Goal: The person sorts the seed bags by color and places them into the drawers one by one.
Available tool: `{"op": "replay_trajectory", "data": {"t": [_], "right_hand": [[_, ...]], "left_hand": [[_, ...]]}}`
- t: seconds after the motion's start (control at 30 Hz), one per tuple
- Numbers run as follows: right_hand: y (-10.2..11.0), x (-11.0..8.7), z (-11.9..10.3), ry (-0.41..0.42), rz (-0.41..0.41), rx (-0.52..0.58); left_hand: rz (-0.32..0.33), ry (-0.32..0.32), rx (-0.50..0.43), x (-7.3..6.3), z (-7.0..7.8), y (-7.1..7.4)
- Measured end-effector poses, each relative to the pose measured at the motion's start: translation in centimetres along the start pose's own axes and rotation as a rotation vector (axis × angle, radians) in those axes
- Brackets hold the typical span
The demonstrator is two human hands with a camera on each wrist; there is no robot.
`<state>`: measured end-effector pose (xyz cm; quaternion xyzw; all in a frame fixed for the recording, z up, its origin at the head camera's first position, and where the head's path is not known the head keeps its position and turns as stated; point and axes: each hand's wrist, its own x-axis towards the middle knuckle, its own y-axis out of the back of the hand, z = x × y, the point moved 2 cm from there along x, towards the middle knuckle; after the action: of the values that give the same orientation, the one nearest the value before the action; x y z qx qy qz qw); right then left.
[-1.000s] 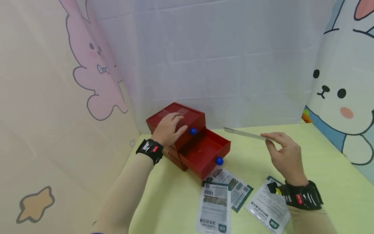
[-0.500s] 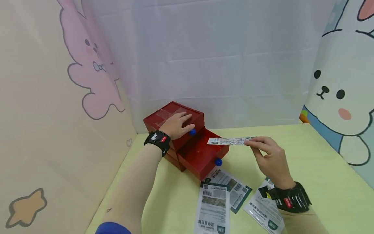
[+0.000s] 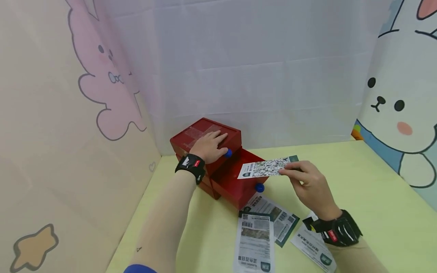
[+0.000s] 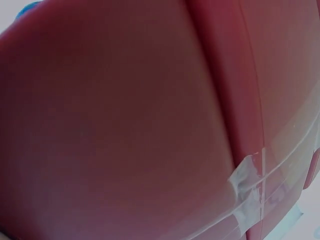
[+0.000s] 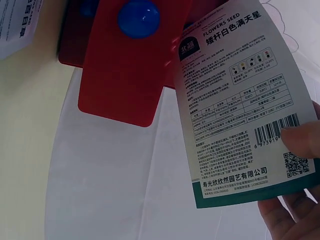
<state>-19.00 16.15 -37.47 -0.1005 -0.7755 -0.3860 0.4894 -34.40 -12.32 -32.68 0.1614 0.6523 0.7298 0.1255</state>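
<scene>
A small red drawer cabinet (image 3: 225, 127) stands at the back left of the table, with clear tape across its top. My left hand (image 3: 208, 146) rests on it, fingers spread and extended near the upper blue knob (image 3: 228, 153). Below, a red drawer (image 3: 235, 191) is pulled out; its front and blue knob (image 5: 139, 19) also show in the right wrist view. My right hand (image 3: 308, 185) pinches a flower seed packet (image 3: 264, 168) by one end, thumb on its printed back (image 5: 235, 115). The packet is tilted above the drawer, hiding part of its inside. The left wrist view shows mostly red cabinet surface.
On the yellow table (image 3: 382, 197), a seed packet (image 3: 255, 242) overlaps another packet (image 3: 285, 218) in front of the drawer. A third packet (image 3: 312, 242) lies partly under my right wrist. A white curtain (image 3: 256, 76) hangs behind.
My right hand has carried the seed packet left to over the open drawer and tilted it from edge-on to show its printed face. My left hand has shifted slightly right on the cabinet.
</scene>
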Motion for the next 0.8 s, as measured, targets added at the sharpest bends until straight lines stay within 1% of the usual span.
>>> {"op": "replay_trajectory", "data": {"t": [0.17, 0.3, 0.5, 0.63, 0.8], "right_hand": [[-0.9, 0.1, 0.0, 0.026, -0.041, -0.025], [-1.6, 0.6, -0.1, 0.073, -0.086, -0.053], [-2.7, 1.3, -0.9, 0.132, -0.173, -0.101], [-3.7, 1.7, -1.5, 0.169, -0.225, -0.134], [-5.1, 2.2, -2.3, 0.209, -0.272, -0.156]], "left_hand": [[-0.002, 0.005, 0.005, -0.2, 0.0, -0.1], [0.002, 0.010, 0.003, 0.0, -0.1, -0.1], [-0.005, 0.016, 0.017, 0.1, -0.2, -0.4], [-0.003, 0.012, 0.032, -0.2, -0.1, -0.2], [-0.003, 0.016, 0.023, -0.3, 0.0, -0.1]]}}
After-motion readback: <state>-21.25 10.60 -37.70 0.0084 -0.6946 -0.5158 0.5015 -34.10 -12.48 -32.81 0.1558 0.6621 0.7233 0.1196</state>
